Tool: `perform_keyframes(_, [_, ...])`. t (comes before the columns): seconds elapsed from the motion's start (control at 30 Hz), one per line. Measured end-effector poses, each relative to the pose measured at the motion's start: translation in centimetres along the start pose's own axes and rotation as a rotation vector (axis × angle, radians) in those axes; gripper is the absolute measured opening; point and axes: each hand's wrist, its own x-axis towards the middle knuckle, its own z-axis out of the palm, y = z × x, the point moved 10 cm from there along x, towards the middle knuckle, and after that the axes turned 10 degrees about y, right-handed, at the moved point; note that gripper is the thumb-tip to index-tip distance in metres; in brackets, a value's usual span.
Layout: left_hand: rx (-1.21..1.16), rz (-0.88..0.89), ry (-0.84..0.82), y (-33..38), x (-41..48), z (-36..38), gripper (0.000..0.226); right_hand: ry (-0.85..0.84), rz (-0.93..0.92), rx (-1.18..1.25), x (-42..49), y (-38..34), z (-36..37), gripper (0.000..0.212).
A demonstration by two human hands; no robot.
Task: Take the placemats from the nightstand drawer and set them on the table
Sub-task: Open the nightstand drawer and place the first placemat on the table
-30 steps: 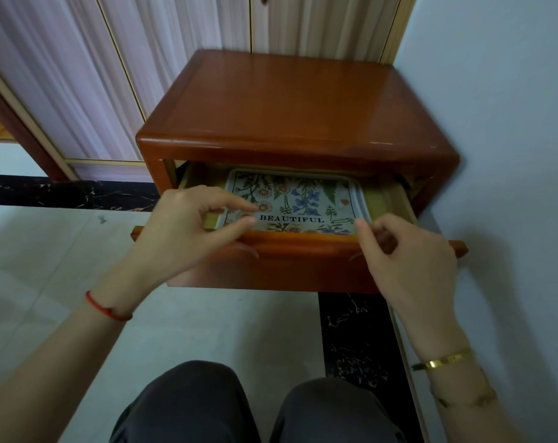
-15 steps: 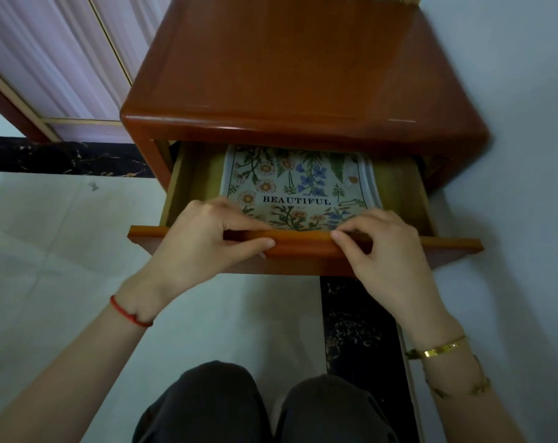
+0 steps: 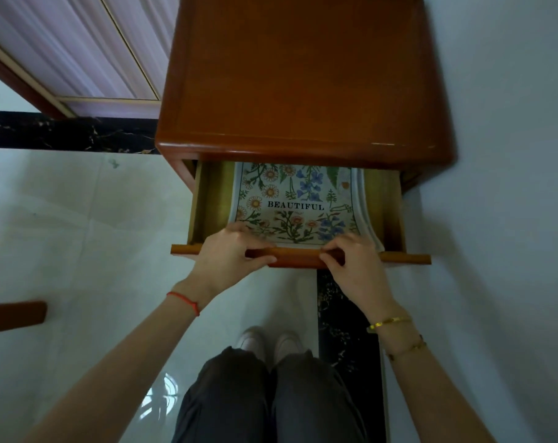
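Lying flat in the open drawer [image 3: 207, 199] at frame centre, the placemats [image 3: 298, 203] are untouched; its front rail [image 3: 298, 256] is pinched by the left hand [image 3: 229, 251] and right hand [image 3: 351, 260]. Fingers could be squashed if it is pushed in.

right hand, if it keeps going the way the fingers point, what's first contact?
Likely the near edge of the floral placemats in the drawer. The right hand rests over the drawer front rail, fingers aimed up-left over it; depth is unclear.
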Motion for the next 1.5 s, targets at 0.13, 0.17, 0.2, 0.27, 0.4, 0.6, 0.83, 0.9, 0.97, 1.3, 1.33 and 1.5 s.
perform_keyframes(0.13, [-0.027, -0.073, -0.106, -0.1, 0.5, 0.3, 0.032, -0.038, 0.071, 0.043, 0.3, 0.2, 0.1, 0.012])
perform_keyframes(0.17, [-0.078, -0.118, -0.111, -0.4, 0.8, 0.3, 0.031, -0.041, 0.096, 0.065, 0.5, 0.3, -0.1, 0.012])
perform_keyframes(0.2, [-0.132, -0.182, -0.096, -0.8, 1.1, 0.1, 0.03, -0.025, 0.118, 0.082, 0.9, 0.5, -0.4, 0.012])
perform_keyframes(0.27, [-0.202, -0.367, -0.029, -2.8, 1.8, -0.3, 0.031, 0.038, 0.163, 0.075, 1.9, 1.5, -1.5, 0.013])
perform_keyframes(0.4, [-0.12, -0.727, -0.215, -7.3, 1.5, 2.1, 0.046, 0.018, 0.286, -0.043, 4.0, 5.0, -2.2, 0.021])
perform_keyframes(0.6, [-0.133, -0.877, -0.315, -9.3, 1.9, 3.9, 0.05, -0.215, 0.426, -0.156, 4.8, 8.6, 0.1, 0.029])
perform_keyframes(0.83, [-0.313, -1.184, -0.088, -12.3, 0.9, 3.2, 0.043, -0.172, 0.71, 0.043, 5.1, 10.5, 1.5, 0.052])
perform_keyframes(0.9, [-0.36, -1.214, -0.06, -12.5, 0.8, 3.0, 0.046, -0.179, 0.817, 0.101, 5.0, 11.4, 1.7, 0.049])
perform_keyframes(0.97, [-0.497, -1.249, -0.04, -12.3, 0.7, 3.1, 0.039, -0.207, 0.869, 0.151, 5.0, 11.7, 1.9, 0.038])
perform_keyframes(1.3, [-0.649, -1.26, -0.004, -8.2, -0.4, -1.8, 0.035, -0.235, 0.935, 0.346, 3.2, 10.1, -1.3, 0.028])
perform_keyframes(1.33, [-0.652, -1.263, -0.006, -7.8, -0.7, -2.3, 0.035, -0.233, 0.928, 0.352, 2.9, 9.6, -1.8, 0.024])
perform_keyframes(1.5, [-0.67, -1.299, 0.024, -6.0, -3.1, -5.6, 0.035, -0.262, 0.917, 0.328, 0.3, 7.5, -4.7, 0.025])
